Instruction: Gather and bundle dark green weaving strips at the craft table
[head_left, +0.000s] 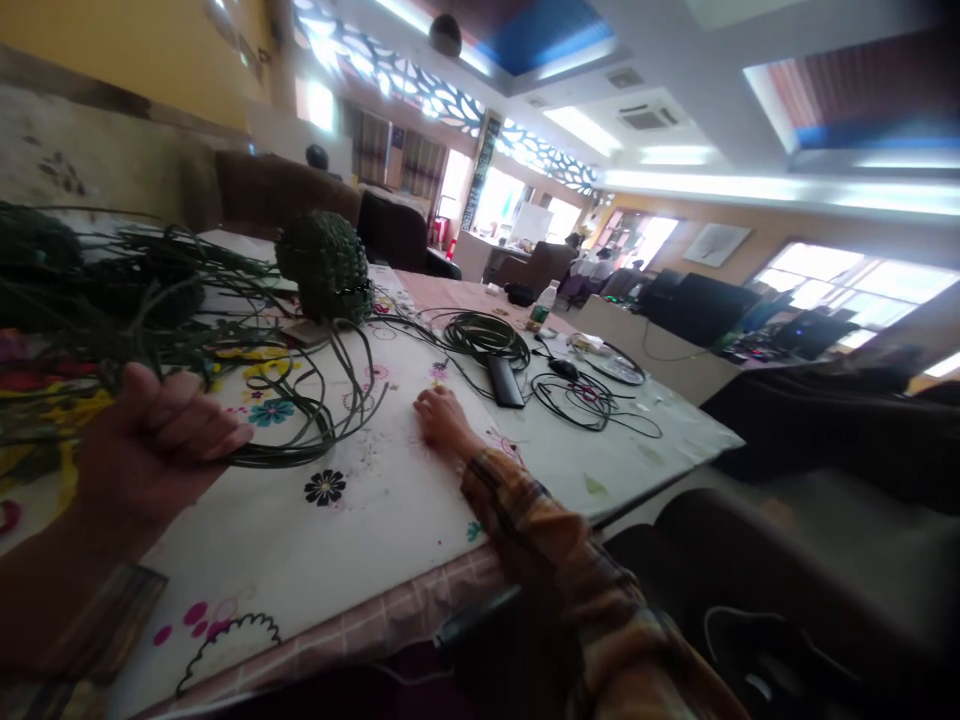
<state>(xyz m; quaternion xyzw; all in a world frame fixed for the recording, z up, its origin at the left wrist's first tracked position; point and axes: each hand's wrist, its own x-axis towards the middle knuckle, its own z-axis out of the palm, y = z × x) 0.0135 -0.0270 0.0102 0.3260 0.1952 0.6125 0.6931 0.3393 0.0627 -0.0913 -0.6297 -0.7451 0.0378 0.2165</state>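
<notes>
My left hand (161, 425) rests on the flowered tablecloth (360, 520) with its fingers curled around several dark green weaving strands (300, 420). The strands run up to a green woven ball-like piece (326, 265) standing further back on the table. My right hand (442, 418) lies flat on the cloth with fingers together, holding nothing, a short way from a black phone (506, 382). A plaid sleeve (555, 560) covers my right forearm.
More green strands and woven pieces (90, 290) pile up at the left. Coils of dark cord (480, 335), a black cable bundle (581, 395), a plastic bottle (541, 305) and a round dish (619, 368) sit further along. Sofas and distant people fill the room behind.
</notes>
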